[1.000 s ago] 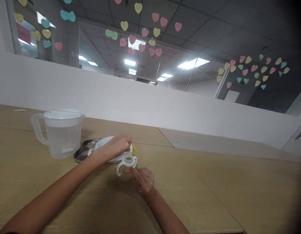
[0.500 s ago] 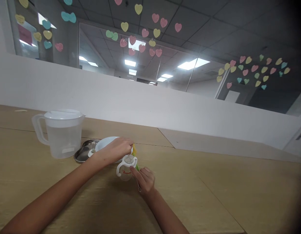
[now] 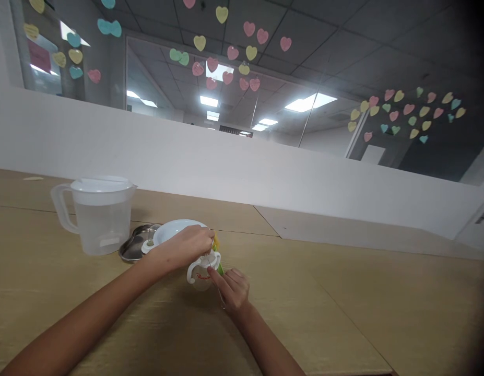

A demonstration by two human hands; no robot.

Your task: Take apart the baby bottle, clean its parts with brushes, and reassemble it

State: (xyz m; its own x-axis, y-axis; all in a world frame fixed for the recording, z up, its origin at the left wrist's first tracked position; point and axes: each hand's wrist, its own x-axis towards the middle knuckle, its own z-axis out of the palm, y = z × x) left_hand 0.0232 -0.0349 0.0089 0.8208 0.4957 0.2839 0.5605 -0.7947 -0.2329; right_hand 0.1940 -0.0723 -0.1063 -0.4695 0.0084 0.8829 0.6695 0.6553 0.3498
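Observation:
A clear baby bottle (image 3: 202, 279) with a white two-handled collar stands on the table, its open-looking top under my left hand (image 3: 197, 243). The fingers of my left hand are pinched together just above the bottle's mouth; what they hold is too small to make out. My right hand (image 3: 233, 288) is closed at the bottle's right side, with a thin wire-like handle running through its fingers and a small loop below them. A green and yellow item (image 3: 216, 243), partly hidden, is behind the bottle.
On the left stands a lidded translucent pitcher (image 3: 103, 219). A kidney-shaped metal tray (image 3: 131, 246) holds a white ring-shaped part (image 3: 146, 245). Behind my left hand sits a pale bowl (image 3: 175, 228). The wooden table (image 3: 323, 303) meets a white wall (image 3: 226, 167).
My left hand has moved slightly down toward the bottle's mouth. My right hand stays at about the same place beside the bottle.

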